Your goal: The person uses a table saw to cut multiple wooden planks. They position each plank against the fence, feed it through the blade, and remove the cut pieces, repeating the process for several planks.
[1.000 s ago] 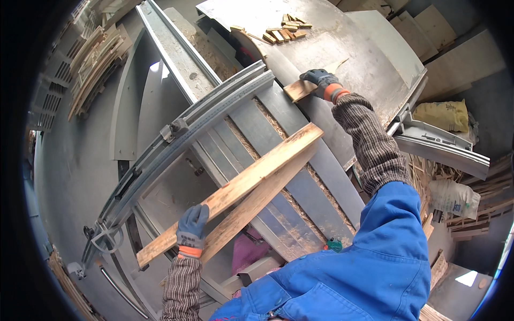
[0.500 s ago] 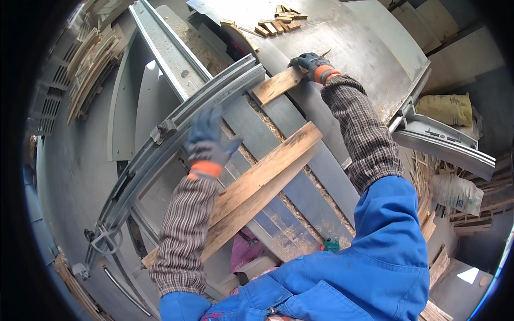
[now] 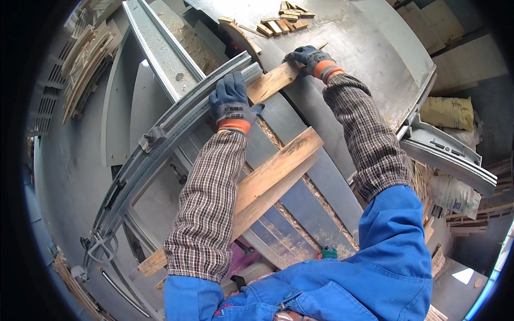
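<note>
A short wooden board [image 3: 273,83] lies across the slatted metal sliding table [image 3: 292,120], its left end against the long metal fence [image 3: 184,113]. My right hand [image 3: 312,61], in a grey-blue glove with an orange cuff, is closed on the board's right end. In a matching glove, my left hand [image 3: 234,102] rests on the fence beside the board's left end, fingers stretched out and thumb spread. Nearer to me, two long planks [image 3: 278,168] lie across the sliding table, partly covered by my left sleeve.
Several small wood offcuts [image 3: 286,20] lie on the metal saw table [image 3: 369,59]. A narrow wood strip [image 3: 241,33] is by the dark slot at its left. Sawdust fills the grooves between the slats. Stacked wood strips [image 3: 85,72] stand far left, a yellow sack [image 3: 448,112] at right.
My left hand has moved up and to the right, from over the sliding table to the fence by the short board. My right hand keeps its hold on the board's right end.
</note>
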`<state>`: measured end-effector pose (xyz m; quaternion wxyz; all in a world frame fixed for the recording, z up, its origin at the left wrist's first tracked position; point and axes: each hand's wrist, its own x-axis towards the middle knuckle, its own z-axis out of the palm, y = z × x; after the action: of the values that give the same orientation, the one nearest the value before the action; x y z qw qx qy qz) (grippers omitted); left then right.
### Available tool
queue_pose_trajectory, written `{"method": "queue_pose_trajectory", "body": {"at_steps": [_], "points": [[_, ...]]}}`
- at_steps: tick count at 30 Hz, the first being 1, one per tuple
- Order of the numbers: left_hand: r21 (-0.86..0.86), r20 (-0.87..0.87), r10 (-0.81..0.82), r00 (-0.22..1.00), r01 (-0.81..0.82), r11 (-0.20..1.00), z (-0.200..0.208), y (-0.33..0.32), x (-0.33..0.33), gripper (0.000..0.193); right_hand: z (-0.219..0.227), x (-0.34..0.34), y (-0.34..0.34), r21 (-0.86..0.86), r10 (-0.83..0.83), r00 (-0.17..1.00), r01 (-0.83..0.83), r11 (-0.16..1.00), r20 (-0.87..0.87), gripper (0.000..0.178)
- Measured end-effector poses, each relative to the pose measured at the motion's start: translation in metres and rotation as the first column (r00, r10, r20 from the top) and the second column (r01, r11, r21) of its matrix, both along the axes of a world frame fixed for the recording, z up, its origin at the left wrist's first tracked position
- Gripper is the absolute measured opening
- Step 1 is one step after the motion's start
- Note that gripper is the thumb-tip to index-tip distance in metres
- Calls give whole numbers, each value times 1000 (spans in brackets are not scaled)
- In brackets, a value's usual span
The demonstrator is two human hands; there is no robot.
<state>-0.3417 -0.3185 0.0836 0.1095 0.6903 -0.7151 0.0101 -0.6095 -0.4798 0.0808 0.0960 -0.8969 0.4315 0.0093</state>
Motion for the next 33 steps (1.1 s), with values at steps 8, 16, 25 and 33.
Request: {"method": "queue_pose_trajectory", "body": {"at_steps": [8,16,25,33], "points": [[-55,-21,25,999,-26,998,1,3,-2,116,-1,0,-7,44,9,1000,-9,999,8,73],[-37,5,44,999,-43,998,7,0,-7,114,-7,-8,-15,-29,-4,1000,3,1000,-20,72],[47,113,59,992,-64,997,16,8,-9,97,18,5,11,14,-133,988,134,991,-73,72],[-94,54,-92,994,97,991,-26,19,8,65,28,-36,66,-19,-395,908,396,918,-138,49]]}}
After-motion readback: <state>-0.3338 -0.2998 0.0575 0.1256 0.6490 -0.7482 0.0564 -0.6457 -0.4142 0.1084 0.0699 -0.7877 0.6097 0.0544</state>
